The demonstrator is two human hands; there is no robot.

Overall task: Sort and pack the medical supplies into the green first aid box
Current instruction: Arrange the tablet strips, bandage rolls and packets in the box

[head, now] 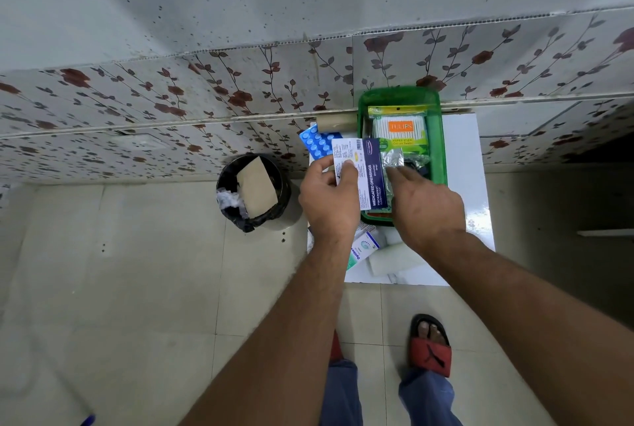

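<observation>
The green first aid box [438, 147] stands on a small white table [461, 151] against the wall. A pack of cotton swabs [399, 132] lies inside at its far end. My left hand [329, 201] holds a white and blue medicated dressings pack [367, 175] over the box's left edge. My right hand [425, 204] reaches into the box with fingers spread, touching a silver foil strip [394, 159]. A blue blister pack of tablets [317, 142] lies left of the box. A small white and green medicine carton [363, 249] lies near the table's front.
A black waste bin [254, 190] holding brown cardboard and crumpled plastic stands on the floor left of the table. A cardboard tube [336, 122] lies at the table's back edge. White foam pieces [394, 259] lie near the front. My feet in red sandals are below.
</observation>
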